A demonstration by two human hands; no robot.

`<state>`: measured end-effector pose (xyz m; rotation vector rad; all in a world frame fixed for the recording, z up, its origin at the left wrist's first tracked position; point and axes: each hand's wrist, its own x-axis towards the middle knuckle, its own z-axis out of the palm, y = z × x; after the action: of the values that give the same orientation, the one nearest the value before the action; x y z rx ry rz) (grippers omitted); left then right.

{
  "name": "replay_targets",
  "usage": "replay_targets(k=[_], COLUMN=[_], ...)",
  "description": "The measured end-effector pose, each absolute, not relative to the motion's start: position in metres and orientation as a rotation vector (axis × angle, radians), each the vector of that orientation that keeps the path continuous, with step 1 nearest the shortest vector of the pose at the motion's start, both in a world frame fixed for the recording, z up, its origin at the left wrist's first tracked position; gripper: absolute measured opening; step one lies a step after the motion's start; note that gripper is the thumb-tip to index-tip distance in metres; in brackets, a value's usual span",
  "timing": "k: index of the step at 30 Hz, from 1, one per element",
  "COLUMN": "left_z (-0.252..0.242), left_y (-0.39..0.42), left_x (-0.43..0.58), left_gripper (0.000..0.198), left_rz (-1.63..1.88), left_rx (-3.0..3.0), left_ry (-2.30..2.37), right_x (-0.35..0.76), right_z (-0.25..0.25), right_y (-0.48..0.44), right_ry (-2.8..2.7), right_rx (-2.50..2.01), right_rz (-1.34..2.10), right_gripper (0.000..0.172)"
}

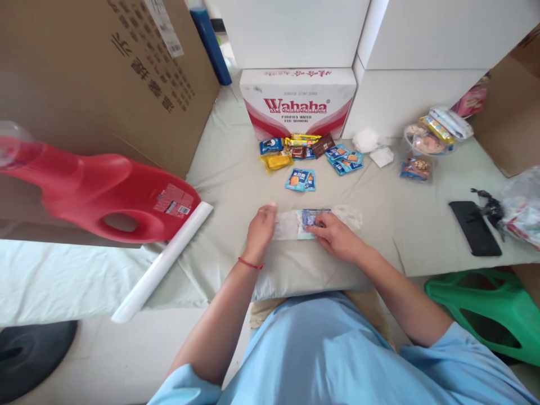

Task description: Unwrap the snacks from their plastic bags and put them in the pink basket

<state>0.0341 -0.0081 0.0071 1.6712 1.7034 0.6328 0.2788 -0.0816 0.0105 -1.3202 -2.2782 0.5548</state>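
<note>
A clear plastic bag point(350, 216) lies flat on the grey-green cloth in front of me, with a blue snack packet point(311, 218) inside it. My left hand point(260, 230), a red string on its wrist, grips the bag's left end with fingers closed. My right hand point(335, 236) rests on the bag and pinches the blue packet through it. Loose snack packets point(300, 180) lie a little farther back, and more of them point(307, 147) are piled in front of the Wahaha box point(297, 101).
A red jug point(105, 197) and a white roll point(162, 261) lie at left beside a big brown carton point(84, 73). A black phone point(475, 228), keys and bagged snacks point(430, 140) are at right. A green jug point(485, 306) lies at lower right.
</note>
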Motion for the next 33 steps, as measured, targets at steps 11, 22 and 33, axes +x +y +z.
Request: replay_targets(k=[11, 22, 33], left_z=[0.039, 0.013, 0.003], left_y=[-0.038, -0.079, -0.081], left_x=[0.072, 0.126, 0.124], left_gripper=[0.017, 0.049, 0.048], left_rz=[0.742, 0.312, 0.447], left_rx=[1.543, 2.555, 2.706], left_ry=[1.424, 1.355, 1.348], right_x=[0.284, 0.320, 0.328], right_z=[0.014, 0.011, -0.006], right_y=[-0.100, -0.118, -0.108], right_ry=[-2.207, -1.778, -1.615], right_rx=[-1.274, -1.545, -2.042], right_rz=[0.624, 0.779, 0.346], right_gripper=[0.033, 0.030, 0.014])
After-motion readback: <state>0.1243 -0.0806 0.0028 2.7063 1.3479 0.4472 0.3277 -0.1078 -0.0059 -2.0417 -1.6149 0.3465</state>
